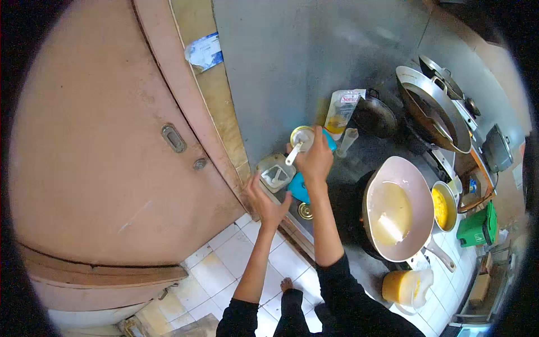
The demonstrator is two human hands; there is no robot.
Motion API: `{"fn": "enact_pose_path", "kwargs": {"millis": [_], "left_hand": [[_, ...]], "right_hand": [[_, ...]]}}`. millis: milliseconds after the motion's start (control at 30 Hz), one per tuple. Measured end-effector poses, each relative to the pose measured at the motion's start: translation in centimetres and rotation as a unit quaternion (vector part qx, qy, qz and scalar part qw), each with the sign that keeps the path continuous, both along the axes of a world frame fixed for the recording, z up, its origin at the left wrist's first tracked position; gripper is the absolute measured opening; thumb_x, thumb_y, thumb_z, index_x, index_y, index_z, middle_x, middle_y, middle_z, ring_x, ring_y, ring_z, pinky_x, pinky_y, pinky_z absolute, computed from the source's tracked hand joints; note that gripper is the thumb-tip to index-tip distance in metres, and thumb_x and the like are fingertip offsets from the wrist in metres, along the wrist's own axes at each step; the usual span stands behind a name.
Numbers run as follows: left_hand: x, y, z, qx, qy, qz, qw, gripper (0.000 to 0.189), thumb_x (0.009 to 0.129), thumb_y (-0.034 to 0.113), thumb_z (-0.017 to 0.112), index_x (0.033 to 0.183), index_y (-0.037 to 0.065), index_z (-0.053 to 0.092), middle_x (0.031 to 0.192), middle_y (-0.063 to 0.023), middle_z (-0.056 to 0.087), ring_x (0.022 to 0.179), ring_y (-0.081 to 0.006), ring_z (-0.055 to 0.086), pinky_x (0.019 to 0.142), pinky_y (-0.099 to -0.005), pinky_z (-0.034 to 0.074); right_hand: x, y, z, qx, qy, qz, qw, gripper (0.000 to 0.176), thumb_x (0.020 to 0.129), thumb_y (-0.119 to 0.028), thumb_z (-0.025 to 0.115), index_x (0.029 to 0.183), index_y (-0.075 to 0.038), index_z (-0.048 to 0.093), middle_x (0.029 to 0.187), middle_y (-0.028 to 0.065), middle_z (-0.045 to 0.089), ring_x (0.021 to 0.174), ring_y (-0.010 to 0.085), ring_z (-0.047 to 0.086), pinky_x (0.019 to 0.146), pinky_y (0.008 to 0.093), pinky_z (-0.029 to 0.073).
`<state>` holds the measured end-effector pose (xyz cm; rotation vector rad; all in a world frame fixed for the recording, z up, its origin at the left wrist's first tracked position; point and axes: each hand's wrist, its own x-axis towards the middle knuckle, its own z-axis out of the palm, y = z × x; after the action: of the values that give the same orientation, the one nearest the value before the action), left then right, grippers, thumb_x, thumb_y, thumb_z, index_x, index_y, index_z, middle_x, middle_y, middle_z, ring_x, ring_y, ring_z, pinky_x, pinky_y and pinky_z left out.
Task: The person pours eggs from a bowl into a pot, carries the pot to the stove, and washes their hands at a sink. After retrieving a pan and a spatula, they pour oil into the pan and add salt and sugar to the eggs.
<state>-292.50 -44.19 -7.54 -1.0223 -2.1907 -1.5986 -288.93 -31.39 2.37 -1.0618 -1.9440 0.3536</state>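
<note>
Down by the door point(112, 168), the left hand point(264, 199) cups a clear tub point(275, 174) from below, thumb and fingers spread along its lower edge; something pale lies inside, too blurred to name. Just beside it, the right hand point(314, 160) is closed round the handle of a white spoon point(295, 153), whose bowl sits at the mouth of a round yellow-rimmed tin point(303, 136). A blue lid point(297, 188) shows under the right wrist, and a small round cap point(305, 210) lies below it.

Further along the worktop point(370, 149), an oil pouch point(342, 109) leans against the wall with yellow liquid in its lower half. A pink pan point(396, 210) holds a pale yellowish liquid; touching its right rim is a small pot point(443, 208) of brighter yellow. A plastic jug point(407, 286) near the pan's handle holds orange-yellow liquid. Behind stand a dark wok point(373, 115) and a big metal wok point(432, 109).
</note>
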Motion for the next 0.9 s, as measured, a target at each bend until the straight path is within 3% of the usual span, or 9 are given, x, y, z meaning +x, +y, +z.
{"fn": "enact_pose_path", "kwargs": {"millis": [100,133,233,333,500,600,700,733,900], "left_hand": [[1.3,0.3,6.6,0.038,0.014,-0.097,0.994,0.09,0.057,0.013,0.079,0.13,0.001,0.029,0.134,-0.019,0.033,0.127,-0.0351,0.03,0.104,-0.0434,0.025],[1.4,0.6,6.8,0.108,-0.015,-0.163,0.981,0.091,0.066,0.034,0.079,0.134,-0.002,0.03,0.134,-0.0215,0.039,0.127,-0.0341,0.035,0.103,-0.0437,0.027],[3.7,-2.3,4.4,0.02,-0.072,-0.142,0.987,0.078,0.071,0.033,0.075,0.128,-0.004,0.038,0.126,-0.0214,0.046,0.119,-0.0302,0.046,0.098,-0.0389,0.036],[8.6,-6.8,6.2,0.058,-0.176,-0.152,0.971,0.06,0.075,0.031,0.073,0.117,-0.003,0.047,0.111,-0.0153,0.056,0.102,-0.0216,0.056,0.088,-0.0322,0.044],[16.2,-10.9,6.8,0.198,-0.217,-0.067,0.954,0.063,0.062,0.025,0.082,0.11,-0.001,0.052,0.103,-0.0142,0.059,0.098,-0.0235,0.057,0.084,-0.0349,0.046],[18.6,-12.3,4.3,0.144,-0.058,-0.055,0.986,0.068,0.054,0.021,0.086,0.111,0.003,0.053,0.105,-0.0139,0.059,0.098,-0.0274,0.056,0.086,-0.0371,0.045],[22.3,-13.0,4.8,0.109,0.008,-0.021,0.994,0.069,0.053,0.018,0.086,0.112,0.004,0.052,0.105,-0.0129,0.059,0.1,-0.0272,0.054,0.085,-0.0378,0.044],[23.3,-13.4,4.3,0.059,0.022,-0.035,0.997,0.077,0.053,0.019,0.089,0.114,0.002,0.047,0.105,-0.0113,0.053,0.098,-0.0225,0.055,0.084,-0.0321,0.047],[29.1,-14.3,4.6,0.045,0.038,-0.083,0.995,0.073,0.052,0.011,0.086,0.114,0.001,0.047,0.102,-0.0121,0.056,0.094,-0.0234,0.058,0.082,-0.0333,0.048]], "right_hand": [[4.4,-4.4,5.0,-0.002,-0.004,0.112,0.994,0.06,0.06,-0.027,0.077,0.109,-0.008,0.048,0.095,0.0171,0.06,0.078,0.0394,0.061,0.061,0.0454,0.051],[6.0,-6.1,6.2,-0.003,-0.003,0.112,0.994,0.06,0.06,-0.027,0.077,0.109,-0.008,0.048,0.095,0.0171,0.06,0.078,0.0394,0.061,0.061,0.0454,0.051],[10.4,-10.1,7.7,-0.023,-0.014,0.218,0.976,0.059,0.059,-0.024,0.077,0.109,-0.009,0.049,0.094,0.0174,0.06,0.078,0.04,0.061,0.062,0.0453,0.05],[14.7,-13.5,8.0,-0.046,0.01,0.288,0.957,0.061,0.06,-0.027,0.078,0.111,-0.009,0.049,0.091,0.0165,0.06,0.074,0.0348,0.063,0.063,0.0426,0.051],[23.8,-20.2,8.2,-0.121,0.022,0.272,0.954,0.056,0.068,-0.029,0.078,0.109,-0.003,0.051,0.083,0.0108,0.059,0.068,0.0218,0.06,0.061,0.0347,0.049],[27.3,-22.0,5.4,-0.367,0.127,0.252,0.886,0.031,0.082,-0.018,0.068,0.103,0.001,0.055,0.073,0.0062,0.058,0.058,0.0084,0.052,0.05,0.0223,0.041],[29.8,-21.6,4.1,-0.335,0.258,0.225,0.878,0.015,0.089,-0.011,0.058,0.096,0.002,0.058,0.068,0.004,0.057,0.054,0.0041,0.049,0.046,0.0163,0.036],[31.1,-21.2,5.2,-0.429,0.277,0.203,0.835,0.015,0.089,-0.013,0.058,0.094,0.001,0.06,0.069,0.0044,0.059,0.055,0.0039,0.049,0.046,0.0172,0.036],[39.1,-18.3,4.9,-0.382,0.123,0.266,0.876,0.015,0.087,-0.007,0.057,0.099,0.001,0.06,0.083,0.0113,0.062,0.069,0.0163,0.062,0.059,0.0299,0.049]]}}
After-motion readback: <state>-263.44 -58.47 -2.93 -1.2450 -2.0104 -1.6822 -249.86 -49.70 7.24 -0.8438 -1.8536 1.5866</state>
